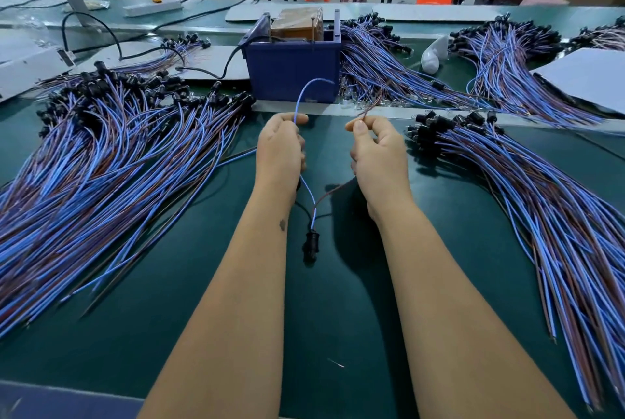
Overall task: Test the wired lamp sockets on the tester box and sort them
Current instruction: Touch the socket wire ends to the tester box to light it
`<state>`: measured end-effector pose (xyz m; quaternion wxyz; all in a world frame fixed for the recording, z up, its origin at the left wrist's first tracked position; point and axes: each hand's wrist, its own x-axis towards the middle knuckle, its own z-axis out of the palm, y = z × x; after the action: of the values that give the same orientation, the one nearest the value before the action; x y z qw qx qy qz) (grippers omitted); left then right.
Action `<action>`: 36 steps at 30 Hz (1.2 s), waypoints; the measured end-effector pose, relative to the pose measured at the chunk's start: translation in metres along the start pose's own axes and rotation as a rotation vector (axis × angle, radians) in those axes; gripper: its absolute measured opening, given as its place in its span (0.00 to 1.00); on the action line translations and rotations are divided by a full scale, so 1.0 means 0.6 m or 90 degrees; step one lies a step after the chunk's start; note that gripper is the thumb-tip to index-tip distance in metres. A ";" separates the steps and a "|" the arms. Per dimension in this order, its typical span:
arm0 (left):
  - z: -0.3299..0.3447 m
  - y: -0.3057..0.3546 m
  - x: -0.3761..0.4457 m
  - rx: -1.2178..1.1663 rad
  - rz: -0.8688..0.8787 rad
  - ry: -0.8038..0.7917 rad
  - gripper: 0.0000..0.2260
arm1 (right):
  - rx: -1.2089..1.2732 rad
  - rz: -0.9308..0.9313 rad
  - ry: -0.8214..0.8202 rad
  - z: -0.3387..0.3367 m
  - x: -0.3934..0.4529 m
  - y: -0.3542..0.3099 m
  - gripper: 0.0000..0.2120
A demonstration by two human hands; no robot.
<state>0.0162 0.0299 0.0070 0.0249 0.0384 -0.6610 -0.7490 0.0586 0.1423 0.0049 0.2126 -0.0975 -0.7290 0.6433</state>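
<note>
My left hand point(280, 151) pinches the blue wire point(306, 89) of one lamp socket, and the wire's free end arcs up toward the tester box point(292, 72). My right hand point(378, 153) pinches the same socket's brown wire point(372, 107) between thumb and forefinger. Both wires run down between my wrists to the black socket point(311, 244), which hangs just above the green table point(338, 317). The blue tester box stands straight ahead of my hands, with upright metal posts and a brown block point(297, 24) on top.
A large heap of wired sockets point(101, 155) lies to my left and another pile point(541, 202) to my right. More bundles point(389, 73) spread behind the box. A black power cable point(223, 70) runs to the box. White sheets point(588, 80) and a plastic bag point(433, 53) lie at the right.
</note>
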 end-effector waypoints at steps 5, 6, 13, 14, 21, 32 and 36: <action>-0.013 -0.002 -0.003 -0.030 0.068 0.025 0.10 | -0.064 -0.034 -0.022 0.008 -0.004 -0.001 0.10; -0.014 -0.001 -0.001 -0.034 0.060 0.042 0.11 | -0.071 -0.032 -0.025 0.009 -0.004 0.000 0.10; -0.017 0.002 0.007 -0.096 0.024 0.104 0.15 | -0.068 -0.026 -0.023 0.014 -0.007 -0.001 0.10; -0.018 0.003 0.007 -0.103 0.034 0.109 0.15 | -0.067 -0.033 -0.023 0.014 -0.008 -0.001 0.10; -0.023 0.005 0.003 -0.151 0.091 0.155 0.13 | -0.067 -0.085 0.046 0.017 -0.007 -0.001 0.10; -0.015 -0.001 0.017 -0.049 0.055 0.095 0.13 | -0.079 -0.077 0.036 0.033 0.008 0.006 0.11; -0.012 -0.001 0.015 -0.033 0.065 0.087 0.13 | -0.103 -0.045 -0.018 0.045 0.020 0.009 0.11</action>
<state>0.0076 0.0221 0.0051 0.1089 0.0552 -0.6394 -0.7591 0.0355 0.1242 -0.0003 0.2161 -0.0792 -0.7845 0.5758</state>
